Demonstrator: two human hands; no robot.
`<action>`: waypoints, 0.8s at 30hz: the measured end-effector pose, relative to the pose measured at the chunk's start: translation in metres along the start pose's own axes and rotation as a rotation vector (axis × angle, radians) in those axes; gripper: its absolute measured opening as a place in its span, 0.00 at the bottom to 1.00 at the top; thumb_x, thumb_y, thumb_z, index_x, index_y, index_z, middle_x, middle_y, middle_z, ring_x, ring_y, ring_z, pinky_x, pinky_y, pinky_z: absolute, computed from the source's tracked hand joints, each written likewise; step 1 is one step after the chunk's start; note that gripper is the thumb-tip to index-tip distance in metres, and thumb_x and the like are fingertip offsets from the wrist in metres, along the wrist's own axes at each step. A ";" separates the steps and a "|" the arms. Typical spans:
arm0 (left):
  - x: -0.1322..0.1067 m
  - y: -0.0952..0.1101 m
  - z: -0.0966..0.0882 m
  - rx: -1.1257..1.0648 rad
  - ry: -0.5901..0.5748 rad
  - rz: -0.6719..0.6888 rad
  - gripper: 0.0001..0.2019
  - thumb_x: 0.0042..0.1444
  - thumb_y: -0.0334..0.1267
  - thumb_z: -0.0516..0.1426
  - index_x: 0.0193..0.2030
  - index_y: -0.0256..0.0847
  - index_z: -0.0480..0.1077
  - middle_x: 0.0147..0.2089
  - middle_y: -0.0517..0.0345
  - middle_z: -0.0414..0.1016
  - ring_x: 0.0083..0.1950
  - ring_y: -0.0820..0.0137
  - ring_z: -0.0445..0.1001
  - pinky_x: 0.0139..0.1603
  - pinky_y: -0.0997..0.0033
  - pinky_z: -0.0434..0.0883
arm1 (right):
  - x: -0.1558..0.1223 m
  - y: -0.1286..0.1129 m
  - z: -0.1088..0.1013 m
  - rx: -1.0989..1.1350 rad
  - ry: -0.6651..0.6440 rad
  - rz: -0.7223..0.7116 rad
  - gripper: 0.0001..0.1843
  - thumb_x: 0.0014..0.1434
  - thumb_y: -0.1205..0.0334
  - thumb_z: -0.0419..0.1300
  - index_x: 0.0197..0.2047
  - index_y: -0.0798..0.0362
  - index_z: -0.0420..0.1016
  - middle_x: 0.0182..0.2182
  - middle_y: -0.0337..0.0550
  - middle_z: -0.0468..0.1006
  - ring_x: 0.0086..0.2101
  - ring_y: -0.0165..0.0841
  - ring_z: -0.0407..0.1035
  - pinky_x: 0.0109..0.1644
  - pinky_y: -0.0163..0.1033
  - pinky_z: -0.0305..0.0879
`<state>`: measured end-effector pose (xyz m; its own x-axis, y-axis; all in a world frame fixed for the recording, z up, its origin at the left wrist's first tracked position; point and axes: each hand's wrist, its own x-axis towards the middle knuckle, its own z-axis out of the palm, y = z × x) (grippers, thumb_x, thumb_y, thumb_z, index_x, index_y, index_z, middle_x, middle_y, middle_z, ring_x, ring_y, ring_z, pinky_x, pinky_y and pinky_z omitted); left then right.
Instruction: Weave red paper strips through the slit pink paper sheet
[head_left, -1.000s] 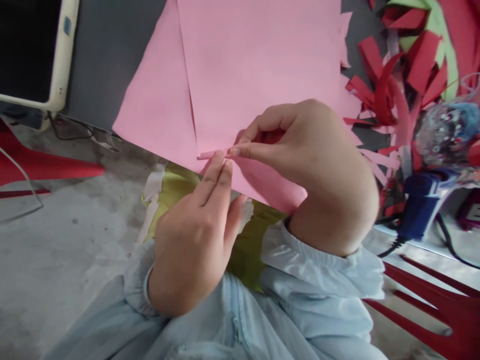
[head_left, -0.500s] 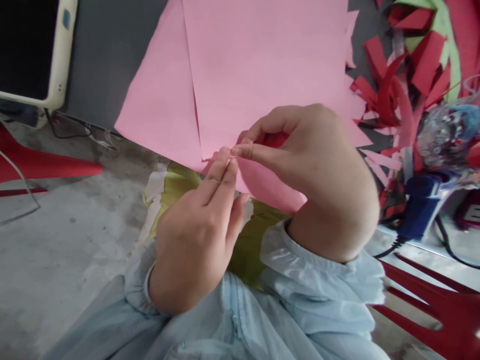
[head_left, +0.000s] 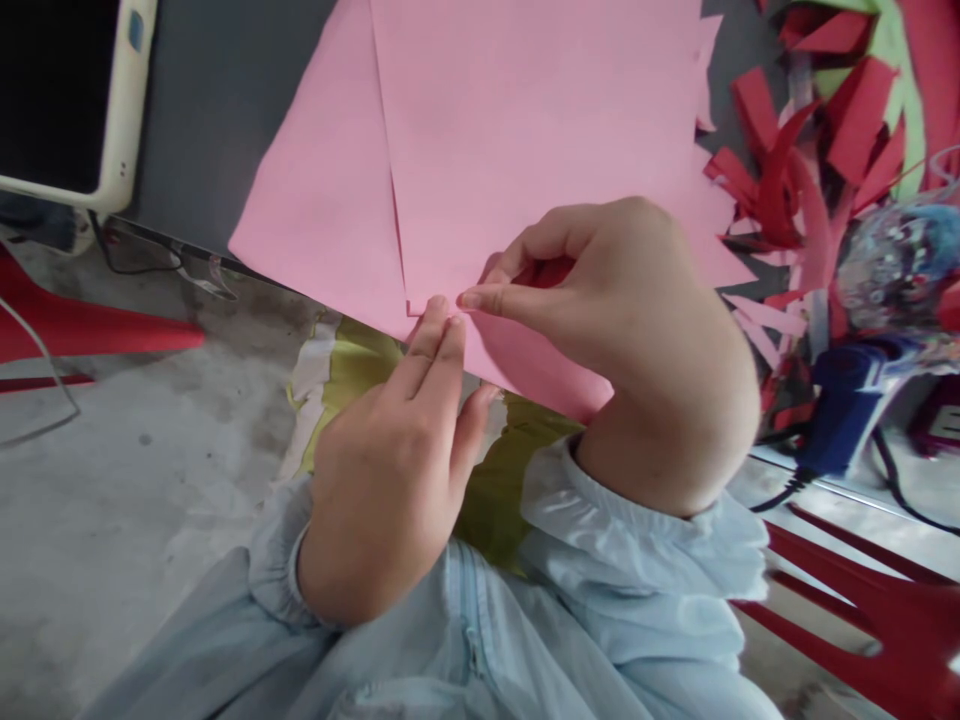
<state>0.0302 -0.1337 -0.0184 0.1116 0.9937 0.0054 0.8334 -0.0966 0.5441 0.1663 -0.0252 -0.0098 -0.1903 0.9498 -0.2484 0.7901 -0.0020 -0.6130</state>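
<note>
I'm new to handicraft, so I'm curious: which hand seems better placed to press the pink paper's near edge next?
Probably the left hand: its outstretched fingers rest on the pink paper near that edge, while the right hand is curled.

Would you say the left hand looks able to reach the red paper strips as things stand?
Probably not easily: the right hand lies between the left hand and the red paper strips, with both hands on the pink paper.

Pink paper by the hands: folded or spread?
Mostly spread: the pink paper lies broad and flat, with what looks like a narrow fold at its near edge, beside the left hand.
</note>
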 end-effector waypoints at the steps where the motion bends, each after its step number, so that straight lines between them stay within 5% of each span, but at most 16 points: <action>1: 0.000 0.000 0.000 0.002 0.000 -0.005 0.21 0.68 0.39 0.53 0.65 0.39 0.66 0.68 0.47 0.65 0.57 0.58 0.78 0.44 0.63 0.80 | 0.000 0.000 0.000 0.004 0.005 0.001 0.13 0.48 0.64 0.71 0.18 0.50 0.73 0.25 0.42 0.81 0.30 0.37 0.74 0.33 0.45 0.63; 15: -0.003 0.002 -0.006 0.078 -0.004 -0.025 0.19 0.69 0.41 0.52 0.62 0.33 0.69 0.66 0.44 0.67 0.47 0.60 0.82 0.37 0.65 0.78 | -0.001 -0.004 -0.004 -0.008 -0.043 0.014 0.13 0.53 0.58 0.68 0.22 0.51 0.73 0.28 0.40 0.81 0.33 0.35 0.74 0.35 0.42 0.62; 24: 0.000 0.003 -0.002 0.058 0.052 0.053 0.21 0.69 0.39 0.52 0.63 0.29 0.66 0.67 0.46 0.66 0.56 0.60 0.78 0.45 0.64 0.78 | -0.003 -0.008 -0.005 -0.026 -0.064 0.038 0.12 0.54 0.61 0.67 0.22 0.51 0.73 0.25 0.41 0.79 0.30 0.34 0.71 0.34 0.42 0.61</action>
<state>0.0319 -0.1340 -0.0154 0.1295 0.9886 0.0768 0.8574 -0.1505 0.4922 0.1632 -0.0263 -0.0001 -0.1956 0.9274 -0.3189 0.8119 -0.0293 -0.5830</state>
